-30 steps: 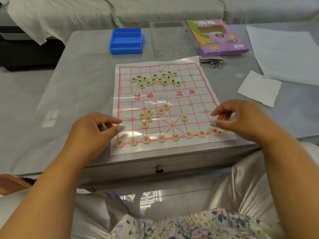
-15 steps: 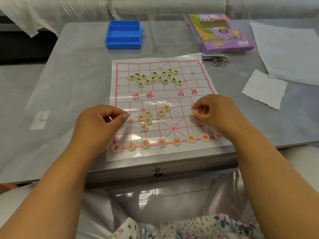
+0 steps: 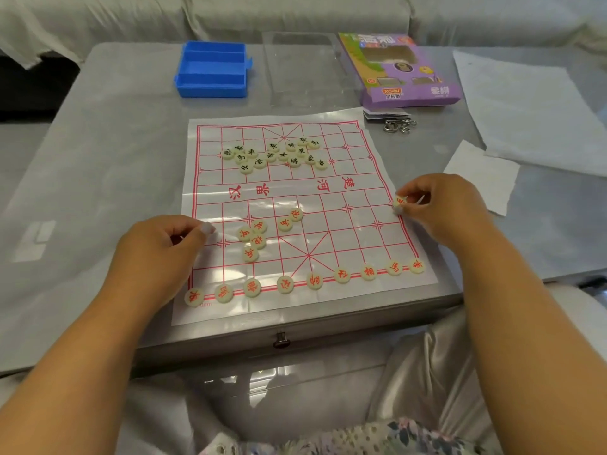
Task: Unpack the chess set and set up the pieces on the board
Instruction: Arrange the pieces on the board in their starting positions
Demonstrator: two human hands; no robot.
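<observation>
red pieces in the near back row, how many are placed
9, in a line along the board's near edge, from the left corner piece to the right corner piece; none look hidden.

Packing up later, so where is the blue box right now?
In the head view the blue box sits on the table's far left, beyond the board, left of the clear lid.

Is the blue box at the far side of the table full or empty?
Empty. The blue box lies open, and both of its compartments show only bare blue floor, no pieces inside.
</observation>
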